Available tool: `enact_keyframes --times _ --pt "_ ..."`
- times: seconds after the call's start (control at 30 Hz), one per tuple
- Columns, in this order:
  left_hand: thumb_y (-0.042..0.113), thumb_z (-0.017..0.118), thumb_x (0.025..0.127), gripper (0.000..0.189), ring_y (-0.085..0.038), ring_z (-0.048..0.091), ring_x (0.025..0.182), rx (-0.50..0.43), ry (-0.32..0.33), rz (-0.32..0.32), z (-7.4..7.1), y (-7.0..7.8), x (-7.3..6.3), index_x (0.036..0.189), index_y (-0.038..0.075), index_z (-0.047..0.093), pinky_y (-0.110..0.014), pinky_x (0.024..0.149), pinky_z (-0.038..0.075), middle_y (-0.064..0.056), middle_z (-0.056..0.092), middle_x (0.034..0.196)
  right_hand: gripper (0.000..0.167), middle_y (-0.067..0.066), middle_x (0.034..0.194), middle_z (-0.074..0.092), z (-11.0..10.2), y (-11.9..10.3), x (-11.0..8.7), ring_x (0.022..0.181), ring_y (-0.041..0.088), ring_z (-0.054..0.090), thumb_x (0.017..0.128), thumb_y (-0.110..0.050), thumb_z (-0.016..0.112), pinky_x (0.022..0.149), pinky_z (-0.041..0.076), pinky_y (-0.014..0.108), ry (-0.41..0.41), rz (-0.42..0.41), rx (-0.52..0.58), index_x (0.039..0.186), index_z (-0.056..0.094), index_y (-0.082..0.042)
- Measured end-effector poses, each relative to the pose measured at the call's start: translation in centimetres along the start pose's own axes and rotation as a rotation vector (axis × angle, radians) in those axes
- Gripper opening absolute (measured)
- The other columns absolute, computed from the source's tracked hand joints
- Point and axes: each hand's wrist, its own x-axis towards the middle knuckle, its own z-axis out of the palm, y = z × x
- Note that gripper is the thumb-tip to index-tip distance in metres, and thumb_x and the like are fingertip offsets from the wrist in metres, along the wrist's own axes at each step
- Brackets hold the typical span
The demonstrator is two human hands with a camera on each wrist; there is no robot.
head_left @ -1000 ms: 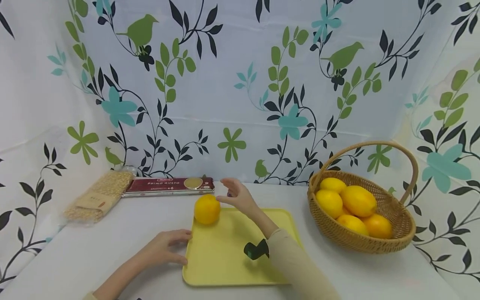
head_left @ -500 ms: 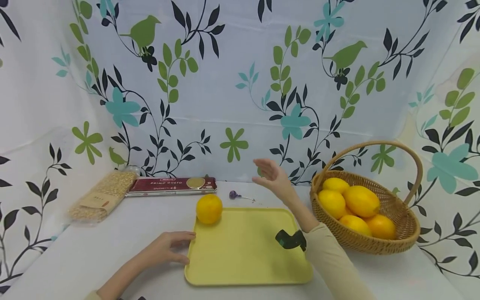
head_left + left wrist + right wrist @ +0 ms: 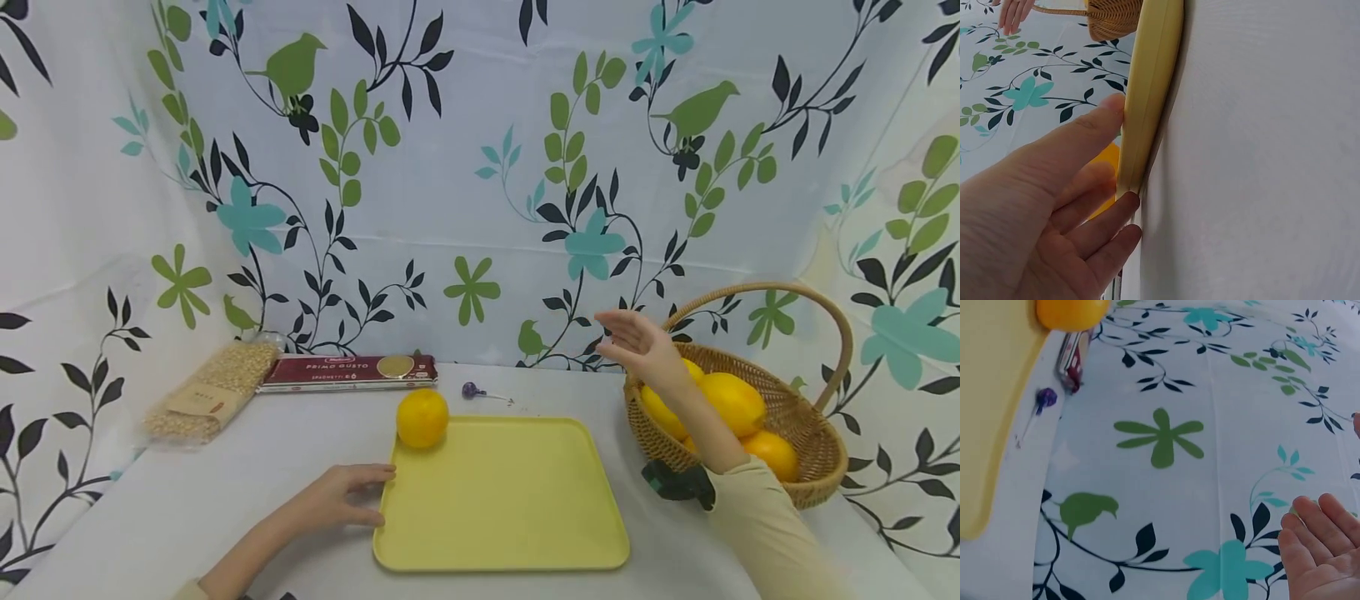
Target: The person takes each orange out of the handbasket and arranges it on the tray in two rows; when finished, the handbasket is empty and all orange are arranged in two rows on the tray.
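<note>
A yellow tray (image 3: 501, 500) lies on the white table, with a round orange (image 3: 422, 418) at its far left corner. My left hand (image 3: 341, 497) rests at the tray's left edge; the left wrist view shows its thumb and fingertips (image 3: 1127, 203) against the rim. Raised in the air with nothing in it, my right hand (image 3: 640, 346) has its fingers extended and overlaps the left side of the wicker basket (image 3: 821, 454) in the head view. Lemons (image 3: 731, 403) and an orange (image 3: 774, 454) sit in the basket, partly hidden by the right forearm.
Behind the tray lies a purple lollipop (image 3: 470, 390) with a white stick. A dark red spaghetti packet (image 3: 348, 374) is at the back left, beside a clear bag of pale grains (image 3: 213, 392). A patterned cloth (image 3: 465, 167) hangs behind the table.
My right hand has moved from beside the orange on the tray rightward to the basket, uncovering the lollipop. The left hand stays at the tray's edge, and the orange keeps its place.
</note>
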Motion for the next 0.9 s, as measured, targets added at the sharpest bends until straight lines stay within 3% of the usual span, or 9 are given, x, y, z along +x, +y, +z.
enact_keyframes --times 0.17,0.23,0.37,0.57,0.73,0.9 --pt "0.033 0.070 0.075 0.058 -0.031 0.049 0.110 -0.001 0.013 0.019 0.1 -0.2 -0.1 0.120 0.000 0.055 -0.041 0.089 0.043 -0.012 0.051 0.125 0.042 0.016 0.125 0.048 -3.5 0.3 -0.6 0.113 0.019 0.046 0.087 -0.017 0.060 0.095 0.038 0.025 -0.002 0.015 -0.119 0.123 0.047 0.000" --pt "0.033 0.069 0.076 0.056 -0.030 0.049 0.110 -0.005 0.017 0.031 0.1 -0.2 -0.2 0.119 0.000 0.055 -0.040 0.090 0.043 -0.012 0.052 0.124 0.041 0.014 0.123 0.050 -4.8 0.4 -1.0 0.111 0.019 0.048 0.087 -0.021 0.059 0.092 0.041 0.025 0.004 0.049 -0.184 0.123 0.049 -0.003" --pt "0.032 0.068 0.076 0.056 -0.029 0.048 0.111 -0.029 0.003 0.030 0.1 -0.3 -0.3 0.120 0.000 0.055 -0.040 0.090 0.042 -0.012 0.051 0.125 0.044 0.011 0.119 0.055 -7.5 0.5 -2.0 0.107 0.020 0.052 0.088 -0.028 0.057 0.085 0.047 0.035 -0.004 0.159 -0.320 0.126 0.049 -0.006" --pt "0.031 0.069 0.076 0.055 -0.030 0.047 0.113 -0.064 -0.007 0.015 0.2 -0.5 -0.1 0.121 0.002 0.055 -0.041 0.092 0.040 -0.010 0.050 0.126 0.055 0.019 0.118 0.055 -10.7 0.1 -2.8 0.109 0.035 0.047 0.088 -0.037 0.055 0.087 0.039 0.057 0.037 0.243 -0.540 0.128 0.046 -0.002" --pt "0.030 0.071 0.074 0.053 -0.031 0.044 0.116 -0.096 -0.002 -0.024 0.2 -0.4 0.1 0.118 0.005 0.058 -0.044 0.095 0.036 -0.009 0.049 0.128 0.062 0.027 0.123 0.047 -12.6 0.7 -2.8 0.111 0.044 0.041 0.086 -0.040 0.056 0.087 0.034 0.062 -0.008 0.269 -0.703 0.129 0.043 0.003" --pt "0.028 0.072 0.073 0.054 -0.034 0.042 0.116 -0.089 -0.013 -0.055 0.0 -0.1 -0.1 0.119 0.003 0.057 -0.047 0.095 0.035 -0.011 0.048 0.127 0.070 0.032 0.127 0.039 -13.3 2.1 -2.4 0.112 0.049 0.034 0.084 -0.047 0.056 0.087 0.029 0.066 -0.038 0.332 -0.784 0.129 0.040 0.005"
